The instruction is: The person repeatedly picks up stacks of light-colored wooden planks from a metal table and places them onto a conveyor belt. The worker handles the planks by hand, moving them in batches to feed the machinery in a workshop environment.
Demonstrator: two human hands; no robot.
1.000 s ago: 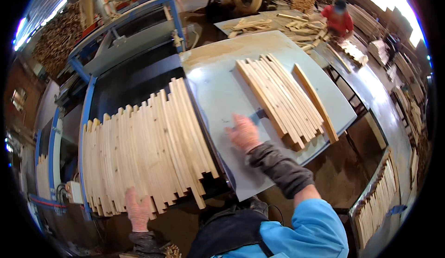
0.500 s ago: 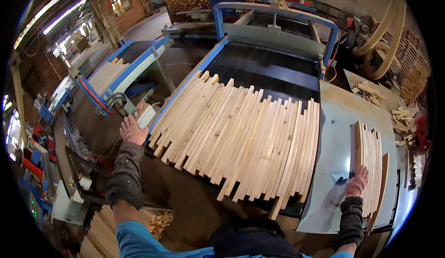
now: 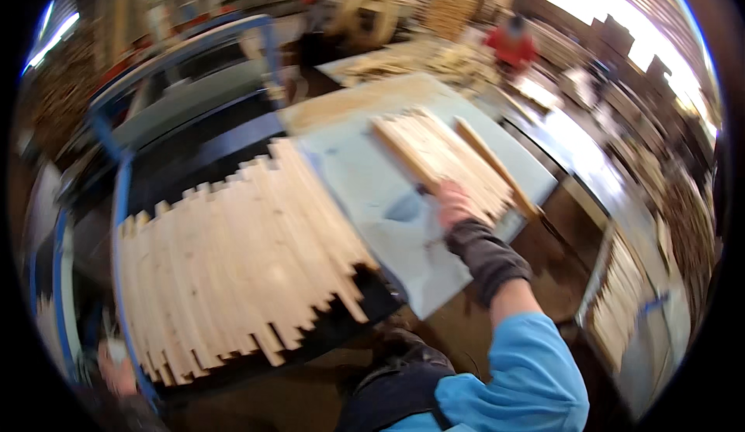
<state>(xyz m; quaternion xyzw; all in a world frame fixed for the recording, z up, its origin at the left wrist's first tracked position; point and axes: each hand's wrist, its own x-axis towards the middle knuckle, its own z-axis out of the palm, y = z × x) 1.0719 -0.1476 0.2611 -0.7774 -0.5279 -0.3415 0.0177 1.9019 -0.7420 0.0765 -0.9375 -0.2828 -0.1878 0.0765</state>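
My left hand [image 3: 118, 374], blurred at the lower left, is beside the blue side rail of the conveyor and close to a small white box [image 3: 116, 348]. Its fingers look apart, with nothing visible in them. On the pale table to the right, my right hand [image 3: 455, 205] rests at the near end of a group of pale wooden strips [image 3: 442, 149], fingers laid out along them, not wrapped round. A separate wooden strip [image 3: 497, 164] lies just right of that group. Many wooden strips [image 3: 233, 269] lie side by side with uneven ends on the black conveyor belt [image 3: 174, 172].
A blue frame [image 3: 186, 32] spans the belt's far end. Loose wood pieces [image 3: 434, 61] lie beyond the pale table [image 3: 365, 191]. Further back is a person in red [image 3: 512, 46]. At the right, more strips [image 3: 617, 308] lie on another stand.
The view has swung right, bringing the pale table to the middle and the conveyor to the left. My right hand stays on the strips. My left hand is now near the lower left rim.
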